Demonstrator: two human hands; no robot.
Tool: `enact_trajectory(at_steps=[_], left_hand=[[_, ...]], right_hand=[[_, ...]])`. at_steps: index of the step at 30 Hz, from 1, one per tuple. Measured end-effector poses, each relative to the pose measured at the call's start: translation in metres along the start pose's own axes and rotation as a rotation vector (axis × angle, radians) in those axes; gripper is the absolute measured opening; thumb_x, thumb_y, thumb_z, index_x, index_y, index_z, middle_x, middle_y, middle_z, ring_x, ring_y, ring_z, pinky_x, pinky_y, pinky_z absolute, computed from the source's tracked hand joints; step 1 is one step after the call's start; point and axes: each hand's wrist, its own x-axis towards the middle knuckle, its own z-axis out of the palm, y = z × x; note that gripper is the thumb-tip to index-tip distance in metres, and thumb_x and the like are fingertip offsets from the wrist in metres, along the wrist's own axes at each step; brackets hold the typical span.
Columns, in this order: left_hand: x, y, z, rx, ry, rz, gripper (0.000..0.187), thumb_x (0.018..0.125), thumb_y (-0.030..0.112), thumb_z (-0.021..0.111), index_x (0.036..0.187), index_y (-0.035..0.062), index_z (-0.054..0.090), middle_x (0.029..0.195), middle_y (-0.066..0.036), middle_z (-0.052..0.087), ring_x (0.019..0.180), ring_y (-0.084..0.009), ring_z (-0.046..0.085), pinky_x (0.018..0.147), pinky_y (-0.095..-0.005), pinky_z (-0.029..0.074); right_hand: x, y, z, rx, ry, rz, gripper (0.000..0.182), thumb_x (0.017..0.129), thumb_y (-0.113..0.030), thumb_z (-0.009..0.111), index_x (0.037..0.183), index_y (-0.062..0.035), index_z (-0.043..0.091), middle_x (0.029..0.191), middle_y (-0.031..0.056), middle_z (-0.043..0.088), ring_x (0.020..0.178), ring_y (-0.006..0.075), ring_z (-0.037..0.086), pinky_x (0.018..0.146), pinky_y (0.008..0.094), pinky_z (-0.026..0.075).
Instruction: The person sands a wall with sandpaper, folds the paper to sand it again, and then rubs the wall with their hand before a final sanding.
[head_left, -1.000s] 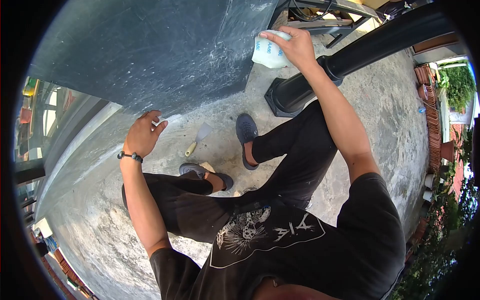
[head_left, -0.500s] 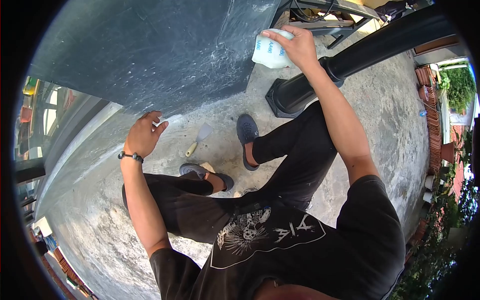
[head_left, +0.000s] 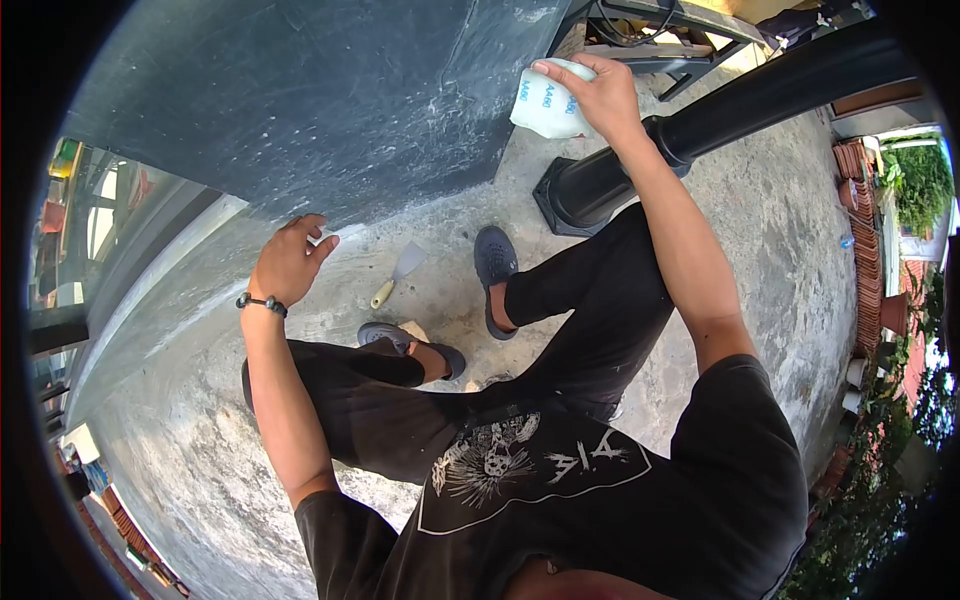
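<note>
My right hand [head_left: 607, 98] grips a sheet of sandpaper [head_left: 547, 103], pale-backed with blue "AA60" print, thumb pressed on its upper part. The sheet is at the right edge of a dark grey wall [head_left: 330, 100], overlapping it in this view. My left hand [head_left: 287, 265] is held near the wall's lower edge, thumb apart from the loosely bent fingers and nothing in it. On the concrete between that hand and my feet lies a putty knife [head_left: 395, 274] with a cream handle and a wide flat blade.
A black post [head_left: 700, 130] with a flanged base rises just right of my right foot [head_left: 494, 255]. Behind it stands a dark metal frame [head_left: 680, 45]. A glazed ledge [head_left: 140, 240] runs along the left, and stacked tiles [head_left: 868, 260] stand at the far right.
My right hand and the sandpaper have shifted slightly to the right in view. The left hand has moved up a little. The putty knife lies as before.
</note>
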Motion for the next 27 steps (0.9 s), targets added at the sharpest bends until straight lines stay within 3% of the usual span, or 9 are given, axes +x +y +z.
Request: enact_trajectory(at_steps=[6, 9, 13, 14, 17, 21, 27], left_hand=[[0.003, 0.001, -0.003, 0.003, 0.000, 0.001, 0.041, 0.101, 0.032, 0.074, 0.130, 0.0023, 0.071, 0.117, -0.019, 0.076, 0.096, -0.0332, 0.076, 0.086, -0.0445, 0.059], [0.001, -0.001, -0.002, 0.004, 0.001, 0.013, 0.041, 0.101, 0.032, 0.073, 0.129, 0.0026, 0.072, 0.116, -0.019, 0.076, 0.096, -0.0333, 0.076, 0.086, -0.0446, 0.059], [0.004, 0.001, -0.005, 0.017, 0.016, 0.006, 0.041, 0.101, 0.033, 0.073, 0.129, 0.0028, 0.072, 0.116, -0.018, 0.076, 0.095, -0.0332, 0.076, 0.086, -0.0448, 0.059], [0.001, 0.000, -0.003, 0.020, 0.018, 0.001, 0.040, 0.101, 0.033, 0.073, 0.128, 0.0029, 0.072, 0.116, -0.018, 0.076, 0.095, -0.0332, 0.076, 0.086, -0.0448, 0.059], [0.003, 0.002, -0.002, 0.000, 0.012, 0.016, 0.040, 0.101, 0.033, 0.073, 0.128, 0.0024, 0.072, 0.116, -0.019, 0.076, 0.094, -0.0331, 0.076, 0.086, -0.0451, 0.059], [0.003, 0.001, -0.003, 0.004, 0.019, 0.007, 0.041, 0.101, 0.032, 0.073, 0.128, 0.0019, 0.072, 0.116, -0.019, 0.076, 0.095, -0.0329, 0.077, 0.086, -0.0448, 0.059], [0.002, 0.001, -0.003, 0.009, 0.009, 0.008, 0.040, 0.101, 0.032, 0.073, 0.128, 0.0022, 0.072, 0.117, -0.019, 0.076, 0.096, -0.0327, 0.077, 0.086, -0.0447, 0.059]], right_hand=[[0.001, -0.002, -0.007, 0.026, 0.062, -0.020, 0.052, 0.088, -0.052, 0.088, 0.097, -0.0008, 0.084, 0.080, 0.0123, 0.079, 0.070, 0.0202, 0.078, 0.065, 0.0336, 0.059], [-0.003, -0.003, -0.007, -0.157, -0.054, 0.034, 0.052, 0.087, -0.051, 0.089, 0.097, -0.0003, 0.084, 0.081, 0.0124, 0.080, 0.071, 0.0198, 0.078, 0.065, 0.0338, 0.060], [0.001, -0.002, -0.004, -0.016, 0.035, 0.053, 0.043, 0.090, -0.042, 0.089, 0.092, 0.0003, 0.081, 0.074, 0.0071, 0.075, 0.068, 0.0123, 0.071, 0.063, 0.0315, 0.054], [0.000, -0.014, -0.009, 0.026, 0.032, 0.047, 0.044, 0.090, -0.042, 0.090, 0.092, 0.0011, 0.081, 0.076, 0.0083, 0.076, 0.068, 0.0131, 0.072, 0.063, 0.0319, 0.054], [-0.003, 0.003, -0.002, -0.245, -0.060, -0.018, 0.051, 0.087, -0.051, 0.089, 0.095, -0.0012, 0.084, 0.078, 0.0122, 0.079, 0.068, 0.0187, 0.077, 0.064, 0.0337, 0.060], [-0.001, 0.004, -0.004, -0.019, -0.031, 0.045, 0.052, 0.088, -0.052, 0.088, 0.096, -0.0006, 0.084, 0.078, 0.0120, 0.079, 0.068, 0.0188, 0.077, 0.064, 0.0349, 0.059], [0.001, 0.001, -0.008, -0.105, -0.032, 0.034, 0.050, 0.088, -0.050, 0.088, 0.097, -0.0010, 0.084, 0.077, 0.0107, 0.079, 0.068, 0.0180, 0.077, 0.063, 0.0330, 0.059]])
